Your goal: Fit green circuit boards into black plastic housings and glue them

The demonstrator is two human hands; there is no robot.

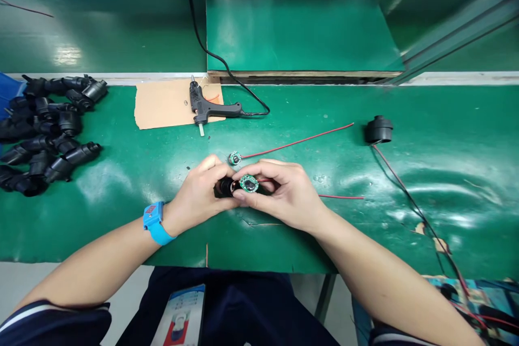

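Note:
Both hands meet over the green bench mat near its front edge. My left hand (203, 192), with a blue wristband (156, 223), is closed round a small black cylindrical part (224, 187). My right hand (284, 192) pinches a small round green circuit board (248, 183) at the open end of that black part. A red wire (340, 197) trails to the right from under my right hand. A second round board (234, 158) with a long red wire (298, 142) lies on the mat just beyond my fingers.
A black glue gun (206, 107) rests on brown cardboard (162, 102), its cable running up the back. A heap of black plastic housings (44, 132) lies at the left. One black cap (378, 130) with wires sits at the right. A raised green shelf (300, 21) stands behind.

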